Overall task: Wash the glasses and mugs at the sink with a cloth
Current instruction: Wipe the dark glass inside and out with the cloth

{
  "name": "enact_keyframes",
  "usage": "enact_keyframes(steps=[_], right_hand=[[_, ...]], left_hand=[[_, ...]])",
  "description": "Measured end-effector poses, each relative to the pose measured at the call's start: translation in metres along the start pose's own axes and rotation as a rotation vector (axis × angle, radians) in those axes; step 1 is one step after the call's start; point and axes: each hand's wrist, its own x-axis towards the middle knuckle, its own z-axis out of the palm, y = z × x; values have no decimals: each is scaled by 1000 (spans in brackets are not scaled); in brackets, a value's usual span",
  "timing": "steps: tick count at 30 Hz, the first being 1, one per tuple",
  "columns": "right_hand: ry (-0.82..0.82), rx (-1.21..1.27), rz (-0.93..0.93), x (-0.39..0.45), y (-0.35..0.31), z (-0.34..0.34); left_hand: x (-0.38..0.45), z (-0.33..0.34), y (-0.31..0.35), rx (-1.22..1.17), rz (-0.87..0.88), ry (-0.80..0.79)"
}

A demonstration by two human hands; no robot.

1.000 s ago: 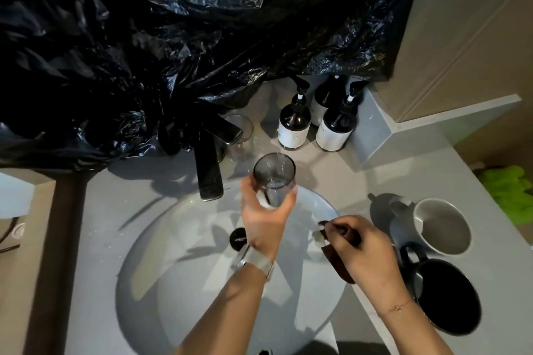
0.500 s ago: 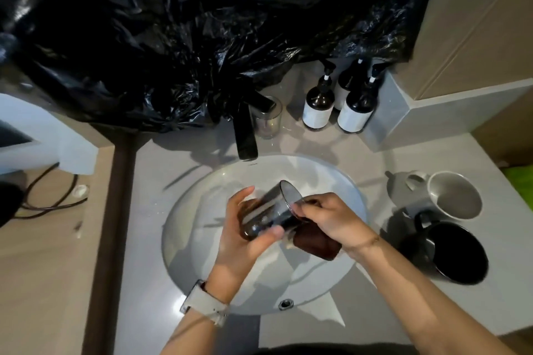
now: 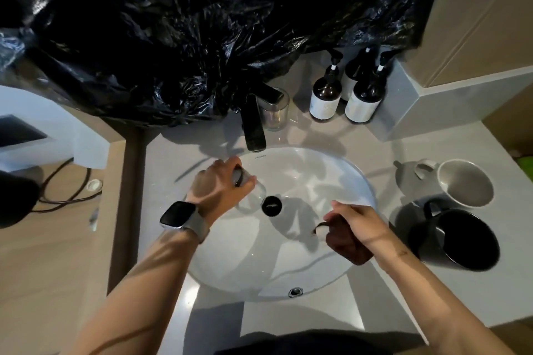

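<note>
My left hand (image 3: 219, 187) grips a clear glass (image 3: 253, 192) from above, mouth down, over the left half of the white sink basin (image 3: 340, 170) near the black drain plug (image 3: 271, 206). My right hand (image 3: 360, 223) holds a dark brown cloth (image 3: 347, 245) over the basin's right side, apart from the glass. A second clear glass (image 3: 275, 112) stands on the counter just right of the black tap (image 3: 253, 127). A white mug (image 3: 461, 186) and a black mug (image 3: 467, 239) lie on the counter to the right of the sink.
Three dark pump bottles (image 3: 346, 92) stand behind the sink. Black plastic sheeting (image 3: 187, 23) hangs over the back wall. A cable (image 3: 66, 196) lies on the wooden surface at left. A raised grey ledge (image 3: 450, 98) borders the counter at right.
The hands have parted: my left hand turned the glass over and moved it left toward the drain, while my right hand drew the cloth away to the right.
</note>
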Motion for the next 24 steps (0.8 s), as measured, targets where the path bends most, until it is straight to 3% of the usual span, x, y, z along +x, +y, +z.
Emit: enact_keyframes(steps=[5,8,10,12,15,17,21,24], right_hand=[[23,74,-42,-8,8,-3],[51,143,-19,-10,7,-3],[-17,237,24,-14,4,-3],[-214,496,50,-17,0,-2],[-411,712,-53,-18,-8,3],[-472,621,-170,-24,-17,13],[-388,152,-494,-31,-27,32],[-325,-53,-560,-38,-35,28]], left_hand=[[16,8,-4,173,31,46],[17,14,-5,147,-17,26],[12,14,-8,-80,-152,-2],[1,12,-7,-449,-309,-71],[-21,15,6,-886,-504,-127],[-32,19,20,-1019,-593,-163],[-48,25,43,-1240,-698,-212],[-55,24,52,-1376,-729,-212]])
